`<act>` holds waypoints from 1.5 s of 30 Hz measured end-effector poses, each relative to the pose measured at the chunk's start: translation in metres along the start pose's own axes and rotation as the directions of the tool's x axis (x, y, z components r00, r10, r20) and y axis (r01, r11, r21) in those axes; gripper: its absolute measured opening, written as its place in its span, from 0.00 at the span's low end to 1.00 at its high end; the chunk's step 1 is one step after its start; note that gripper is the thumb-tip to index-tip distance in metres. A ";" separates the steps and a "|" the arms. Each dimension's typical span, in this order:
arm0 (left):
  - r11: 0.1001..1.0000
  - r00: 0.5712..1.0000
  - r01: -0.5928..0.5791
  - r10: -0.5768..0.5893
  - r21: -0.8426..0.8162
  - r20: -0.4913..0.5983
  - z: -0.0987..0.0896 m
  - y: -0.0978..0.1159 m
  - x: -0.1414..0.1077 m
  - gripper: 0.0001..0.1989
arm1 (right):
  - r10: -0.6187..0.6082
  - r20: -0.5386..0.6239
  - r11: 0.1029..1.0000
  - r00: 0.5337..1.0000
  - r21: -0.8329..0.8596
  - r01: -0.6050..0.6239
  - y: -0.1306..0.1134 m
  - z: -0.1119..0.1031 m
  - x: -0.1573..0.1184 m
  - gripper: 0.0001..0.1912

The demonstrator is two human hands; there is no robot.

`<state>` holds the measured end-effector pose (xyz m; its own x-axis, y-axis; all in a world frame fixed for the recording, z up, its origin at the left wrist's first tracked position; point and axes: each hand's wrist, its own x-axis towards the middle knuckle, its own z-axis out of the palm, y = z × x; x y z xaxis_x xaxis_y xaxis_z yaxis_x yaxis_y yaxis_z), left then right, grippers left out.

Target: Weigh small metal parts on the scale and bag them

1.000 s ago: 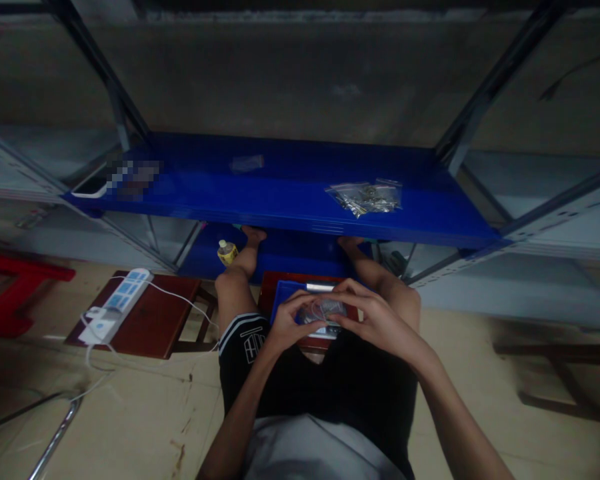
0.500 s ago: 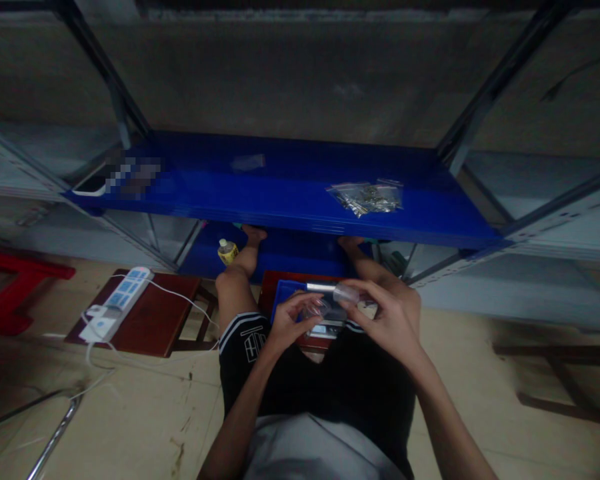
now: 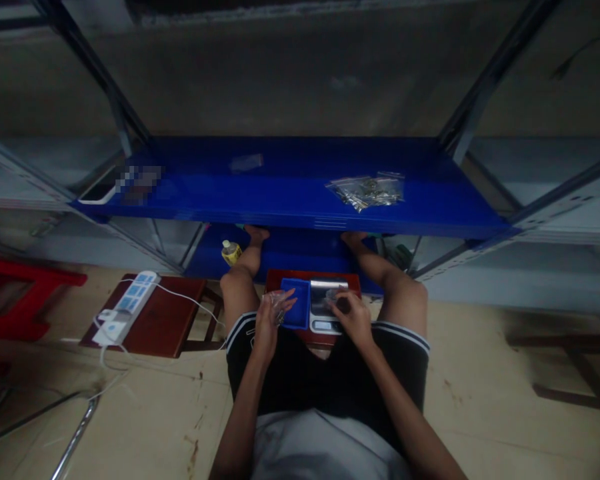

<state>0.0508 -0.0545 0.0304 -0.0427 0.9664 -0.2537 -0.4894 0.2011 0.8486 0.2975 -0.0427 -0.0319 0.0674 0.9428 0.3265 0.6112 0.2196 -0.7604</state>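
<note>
My left hand (image 3: 269, 327) is closed around a clear plastic bag (image 3: 277, 301), with a few small shiny bits showing at its lower edge. It is beside the left edge of a shallow blue tray (image 3: 296, 325). My right hand (image 3: 354, 319) pinches a small clear plastic piece (image 3: 331, 297) over the metal plate of a digital scale (image 3: 320, 308); its exact kind is too blurred to tell. Tray and scale stand side by side on a red-brown wooden stool (image 3: 275, 275) between my knees.
On the blue shelf (image 3: 205, 190) ahead lie zip bags of small metal parts (image 3: 367, 192), a flat clear bag (image 3: 247, 163) and a phone (image 3: 100, 189). A power strip (image 3: 127, 307) with white cables rests on a stool at left. A yellow-labelled bottle (image 3: 231, 253) stands below the shelf.
My hands have moved apart, the left one leftward with the bag and the right one down over the scale with the clear piece. The tray and scale are now more exposed.
</note>
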 end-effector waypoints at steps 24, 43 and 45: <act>0.888 0.969 -0.246 0.216 0.388 0.119 0.038 0.022 -0.033 0.15 | 0.078 0.081 0.857 0.994 0.503 -0.109 -0.137 -0.026 -0.003 0.16; 0.811 0.992 -0.124 0.088 0.572 0.091 -0.017 0.013 -0.116 0.18 | -0.104 0.320 0.892 0.942 0.448 -0.053 -0.146 -0.022 -0.073 0.07; 0.810 0.991 -0.131 0.083 0.571 0.109 -0.018 0.012 -0.123 0.17 | -0.121 0.339 0.897 0.933 0.440 -0.043 -0.148 -0.022 -0.077 0.08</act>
<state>0.0347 -0.1735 0.0639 0.0118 0.9914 -0.1301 0.1068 0.1281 0.9860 0.2195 -0.1531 0.0685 -0.2781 0.9381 0.2067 0.1980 0.2665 -0.9433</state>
